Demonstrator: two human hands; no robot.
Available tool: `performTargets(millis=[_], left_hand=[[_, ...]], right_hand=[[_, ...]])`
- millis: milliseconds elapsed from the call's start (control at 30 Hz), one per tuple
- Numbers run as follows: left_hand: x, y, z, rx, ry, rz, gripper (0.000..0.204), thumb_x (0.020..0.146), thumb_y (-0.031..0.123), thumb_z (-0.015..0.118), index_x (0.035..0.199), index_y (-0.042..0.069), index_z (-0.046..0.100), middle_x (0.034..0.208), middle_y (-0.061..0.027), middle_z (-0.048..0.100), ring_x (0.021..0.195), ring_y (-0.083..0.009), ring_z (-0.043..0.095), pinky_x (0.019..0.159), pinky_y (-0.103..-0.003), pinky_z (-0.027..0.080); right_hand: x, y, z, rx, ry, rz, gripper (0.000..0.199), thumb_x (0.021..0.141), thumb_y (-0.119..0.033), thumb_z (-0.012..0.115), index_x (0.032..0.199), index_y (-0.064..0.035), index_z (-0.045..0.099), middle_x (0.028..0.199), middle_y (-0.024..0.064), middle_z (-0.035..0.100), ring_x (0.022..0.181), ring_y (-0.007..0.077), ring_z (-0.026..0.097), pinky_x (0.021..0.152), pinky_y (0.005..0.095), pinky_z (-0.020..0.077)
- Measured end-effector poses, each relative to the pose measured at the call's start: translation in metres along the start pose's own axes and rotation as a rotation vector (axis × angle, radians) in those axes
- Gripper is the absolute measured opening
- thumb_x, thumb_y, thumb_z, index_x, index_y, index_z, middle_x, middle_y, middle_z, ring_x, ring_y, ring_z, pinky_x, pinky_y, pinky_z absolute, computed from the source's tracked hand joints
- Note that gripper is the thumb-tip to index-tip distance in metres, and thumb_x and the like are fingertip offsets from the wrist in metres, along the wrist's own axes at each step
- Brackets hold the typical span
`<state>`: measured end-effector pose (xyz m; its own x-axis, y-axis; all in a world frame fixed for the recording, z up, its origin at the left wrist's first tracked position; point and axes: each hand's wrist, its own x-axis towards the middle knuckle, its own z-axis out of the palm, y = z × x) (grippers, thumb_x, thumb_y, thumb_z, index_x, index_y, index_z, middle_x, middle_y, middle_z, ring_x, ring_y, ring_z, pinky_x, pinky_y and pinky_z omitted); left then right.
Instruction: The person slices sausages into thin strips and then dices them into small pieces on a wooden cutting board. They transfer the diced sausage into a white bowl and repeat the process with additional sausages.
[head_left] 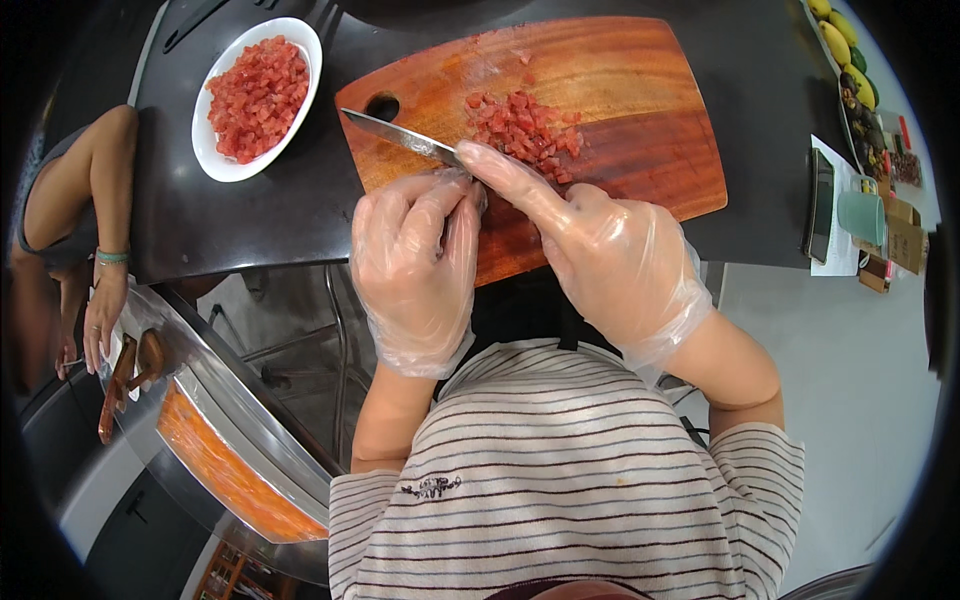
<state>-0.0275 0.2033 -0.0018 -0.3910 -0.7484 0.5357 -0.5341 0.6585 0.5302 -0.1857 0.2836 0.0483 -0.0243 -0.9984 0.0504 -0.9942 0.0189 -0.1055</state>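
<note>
Both my hands wear clear plastic gloves. My right hand (pixel 610 245) is closed round a knife (pixel 405 138), its index finger stretched along the top of the blade; the handle is hidden in the hand. The blade points left across a wooden cutting board (pixel 640 110), its tip near the board's hole. My left hand (pixel 415 255) is closed beside the blade, fingers curled together at the near edge of the board. Whatever those fingers hold is hidden. Just beyond the knife lies a loose heap of diced red tomato (pixel 525 130) on the board.
A white oval bowl (pixel 205 150) of diced tomato stands left of the board. Another person's arm (pixel 112 220) is at far left, near a metal counter with an orange, film-wrapped tray (pixel 215 455). On the right are a phone (pixel 822 205), a green cup (pixel 862 217) and fruit (pixel 835 45).
</note>
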Motion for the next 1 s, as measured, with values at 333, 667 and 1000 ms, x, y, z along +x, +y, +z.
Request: performTargets(millis=[333,667,1000], left_hand=[[-0.01,0.004,-0.01,-0.15,-0.074,-0.221,0.028,0.086,-0.001,0.084,0.106,-0.001,0.064,0.106,-0.0118,0.069,0.097,-0.0187,0.072,0.083,-0.03,0.06],[-0.012,0.006,0.005,-0.175,0.041,-0.2,0.026,0.079,0.002,0.086,0.095,0.005,0.066,0.09,-0.0058,0.068,0.076,-0.0248,0.059,0.064,-0.037,0.048],[-0.002,0.006,-0.001,-0.078,0.005,-0.085,0.022,0.079,0.0,0.084,0.094,0.006,0.07,0.091,-0.0061,0.07,0.083,-0.027,0.063,0.074,-0.039,0.05]], right_hand=[[-0.008,0.012,-0.012,0.216,-0.055,0.11,0.076,0.089,0.0,0.067,0.155,-0.0326,0.05,0.065,0.0112,0.059,0.057,0.0295,0.063,0.054,0.0419,0.0533],[-0.017,0.01,-0.016,0.147,-0.057,0.009,0.089,0.085,0.0,0.068,0.159,-0.0423,0.042,0.061,0.0073,0.053,0.045,0.0245,0.062,0.042,0.0388,0.0521],[-0.019,0.009,-0.011,0.096,-0.051,0.036,0.083,0.084,0.002,0.07,0.154,-0.0385,0.051,0.061,0.0051,0.047,0.047,0.0235,0.055,0.045,0.0387,0.0493]])
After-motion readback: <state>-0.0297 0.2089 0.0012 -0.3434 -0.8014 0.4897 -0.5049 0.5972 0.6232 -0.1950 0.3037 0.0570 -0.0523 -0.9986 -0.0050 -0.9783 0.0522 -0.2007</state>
